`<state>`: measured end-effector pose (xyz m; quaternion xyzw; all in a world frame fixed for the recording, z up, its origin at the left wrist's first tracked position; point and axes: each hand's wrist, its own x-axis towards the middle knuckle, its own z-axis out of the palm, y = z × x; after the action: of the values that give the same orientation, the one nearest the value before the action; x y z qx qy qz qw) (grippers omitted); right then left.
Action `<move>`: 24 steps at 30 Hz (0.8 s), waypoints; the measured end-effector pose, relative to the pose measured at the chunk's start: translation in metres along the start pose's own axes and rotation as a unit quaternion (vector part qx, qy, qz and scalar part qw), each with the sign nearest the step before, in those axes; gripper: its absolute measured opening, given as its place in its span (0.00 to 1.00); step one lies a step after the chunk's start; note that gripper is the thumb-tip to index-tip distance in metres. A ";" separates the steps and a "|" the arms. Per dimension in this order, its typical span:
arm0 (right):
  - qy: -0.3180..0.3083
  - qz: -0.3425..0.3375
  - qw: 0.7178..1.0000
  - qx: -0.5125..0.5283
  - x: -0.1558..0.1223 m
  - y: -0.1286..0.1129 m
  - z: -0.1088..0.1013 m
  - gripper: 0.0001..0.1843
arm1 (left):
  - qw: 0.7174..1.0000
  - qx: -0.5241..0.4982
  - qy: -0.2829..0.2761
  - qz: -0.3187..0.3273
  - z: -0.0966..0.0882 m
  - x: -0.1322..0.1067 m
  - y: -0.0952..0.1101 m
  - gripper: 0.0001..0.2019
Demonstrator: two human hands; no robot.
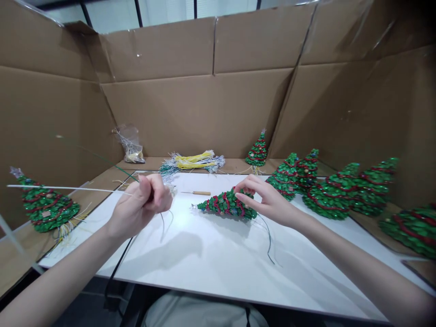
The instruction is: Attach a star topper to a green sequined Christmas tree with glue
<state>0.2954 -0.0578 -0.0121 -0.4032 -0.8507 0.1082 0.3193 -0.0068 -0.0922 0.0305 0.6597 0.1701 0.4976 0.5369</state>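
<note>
My left hand [146, 200] is closed in a fist around a white wire [68, 187] and a thin green wire [112, 162], which stick out to the left. A small Christmas tree [218, 204] with green foliage, red garland and a silvery star lies on its side, its tip pointing left. Over its wider end is my right hand [257, 195], with thumb and fingers curled onto the foliage. From the tree's base a dark green wire [269, 240] trails across the white board [204, 268]. An awl [200, 193] with a wooden handle lies behind the tree.
Bundles of wire [192, 161] with yellow ties lie at the back, near a clear plastic bag [130, 145]. Finished-looking trees stand at left [47, 204], at back [258, 150] and several along the right [330, 190]. Cardboard walls [190, 109] enclose the table.
</note>
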 end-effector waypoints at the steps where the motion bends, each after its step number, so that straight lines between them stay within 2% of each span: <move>1: -0.001 0.001 1.000 -0.003 0.000 0.002 0.000 0.12 | 1.000 0.011 0.007 -0.023 -0.002 -0.001 -0.002 0.22; 5: 0.000 0.017 0.999 -0.029 0.002 0.009 0.002 0.12 | 0.993 0.053 0.010 -0.106 -0.005 0.000 -0.007 0.18; 9: 0.008 0.031 0.999 -0.036 0.003 0.011 0.001 0.12 | 0.977 0.088 -0.040 -0.192 -0.006 0.003 -0.013 0.15; 15: 0.017 0.023 0.999 -0.034 0.005 0.008 0.001 0.12 | 0.968 0.071 -0.072 -0.230 -0.001 0.010 -0.029 0.15; 19: 0.017 0.016 0.999 -0.029 0.007 0.005 0.001 0.12 | 0.974 0.056 -0.075 -0.209 0.008 0.016 -0.030 0.22; 24: 0.027 -0.034 0.999 -0.014 0.007 -0.022 0.006 0.11 | 0.994 0.069 -0.060 -0.059 0.017 0.020 -0.027 0.27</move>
<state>0.2747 -0.0664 -0.0031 -0.3814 -0.8563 0.0750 0.3401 0.0245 -0.0762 0.0180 0.7124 0.2102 0.4115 0.5281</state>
